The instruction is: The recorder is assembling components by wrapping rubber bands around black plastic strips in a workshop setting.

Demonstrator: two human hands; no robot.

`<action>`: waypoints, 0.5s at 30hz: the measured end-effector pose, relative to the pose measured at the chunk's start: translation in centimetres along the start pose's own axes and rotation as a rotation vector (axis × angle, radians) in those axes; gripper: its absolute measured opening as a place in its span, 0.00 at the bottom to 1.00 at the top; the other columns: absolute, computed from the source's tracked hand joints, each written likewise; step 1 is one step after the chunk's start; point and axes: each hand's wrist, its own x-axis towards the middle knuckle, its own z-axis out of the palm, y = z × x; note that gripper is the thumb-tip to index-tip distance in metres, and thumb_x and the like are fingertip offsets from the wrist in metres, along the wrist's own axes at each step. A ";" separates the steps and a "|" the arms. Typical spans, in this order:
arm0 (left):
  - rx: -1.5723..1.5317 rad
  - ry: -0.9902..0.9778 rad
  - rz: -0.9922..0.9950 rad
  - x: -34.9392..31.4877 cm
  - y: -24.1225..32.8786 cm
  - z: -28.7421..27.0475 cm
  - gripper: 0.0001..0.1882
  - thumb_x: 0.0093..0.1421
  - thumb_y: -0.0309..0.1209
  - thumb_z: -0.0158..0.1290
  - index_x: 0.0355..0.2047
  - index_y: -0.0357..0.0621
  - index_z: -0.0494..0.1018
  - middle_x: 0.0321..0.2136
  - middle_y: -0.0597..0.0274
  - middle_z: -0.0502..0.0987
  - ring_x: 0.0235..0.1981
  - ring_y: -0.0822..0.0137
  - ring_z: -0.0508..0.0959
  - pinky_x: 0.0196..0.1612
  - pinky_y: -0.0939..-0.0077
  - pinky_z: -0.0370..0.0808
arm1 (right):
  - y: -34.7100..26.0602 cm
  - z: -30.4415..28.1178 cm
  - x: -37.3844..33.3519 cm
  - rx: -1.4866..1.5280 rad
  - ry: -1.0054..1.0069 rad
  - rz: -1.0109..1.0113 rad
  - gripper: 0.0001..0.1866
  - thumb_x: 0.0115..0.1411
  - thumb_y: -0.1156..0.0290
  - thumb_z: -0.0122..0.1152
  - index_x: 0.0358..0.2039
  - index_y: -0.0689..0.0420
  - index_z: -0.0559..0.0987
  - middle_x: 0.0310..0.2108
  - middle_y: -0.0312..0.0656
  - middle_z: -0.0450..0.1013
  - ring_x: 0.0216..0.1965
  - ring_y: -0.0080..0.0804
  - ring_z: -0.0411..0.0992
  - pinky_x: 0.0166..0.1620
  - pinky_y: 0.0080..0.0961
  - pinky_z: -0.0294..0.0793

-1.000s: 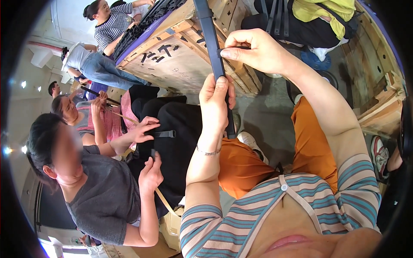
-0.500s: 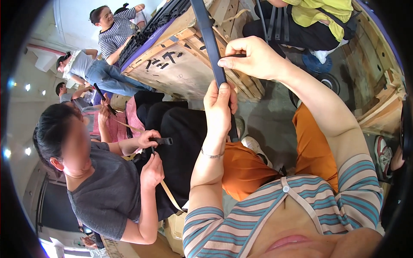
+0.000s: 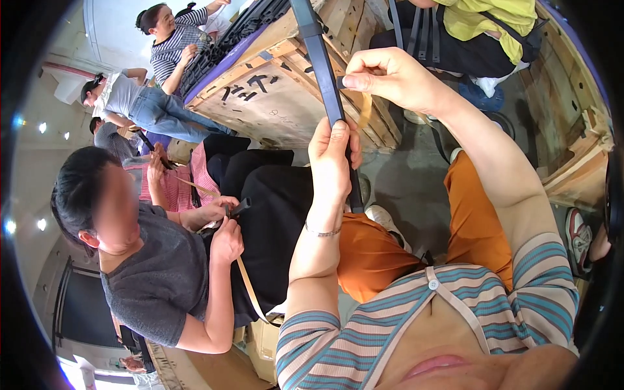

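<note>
"Who sits at left?"
"A co-worker in grey (image 3: 159,273)."
"Then?"
"The person's left hand (image 3: 331,153), clasped around a long dark bar (image 3: 321,65) slanting upward."
"Further right?"
"The right hand (image 3: 393,78), fingertips pinching a small black piece (image 3: 340,82) beside the bar."

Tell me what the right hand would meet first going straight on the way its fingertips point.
Probably the long dark bar in the left hand, just beside the small dark piece the right hand pinches; depth is unclear.
</note>
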 end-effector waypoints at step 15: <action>-0.008 -0.014 -0.006 0.2 -0.2 0.0 0.10 0.63 0.33 0.41 0.30 0.39 0.65 0.14 0.66 0.63 0.13 0.77 0.59 0.16 0.85 0.54 | 0.9 0.2 0.4 -0.058 0.017 0.018 0.09 0.56 0.69 0.58 0.24 0.60 0.74 0.21 0.29 0.67 0.26 0.12 0.62 0.32 0.14 0.63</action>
